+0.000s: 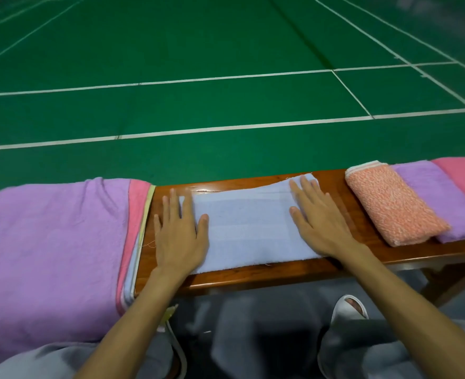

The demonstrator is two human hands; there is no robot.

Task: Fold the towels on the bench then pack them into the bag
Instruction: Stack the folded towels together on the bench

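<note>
Blue towel (pixel 249 231) at middle of bench (pixel 253 277) | left hand (pixel 180 236), right hand (pixel 321 228) flat, outspread, pressing towel ends — gripping nothing | risk: layers possibly skewing, slipping off glossy bench

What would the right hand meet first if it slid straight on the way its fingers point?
Nothing solid, it seems. The right hand lies flat on the blue towel, fingertips near its far edge; beyond come a thin strip of bench and then open air above the green floor.
</note>
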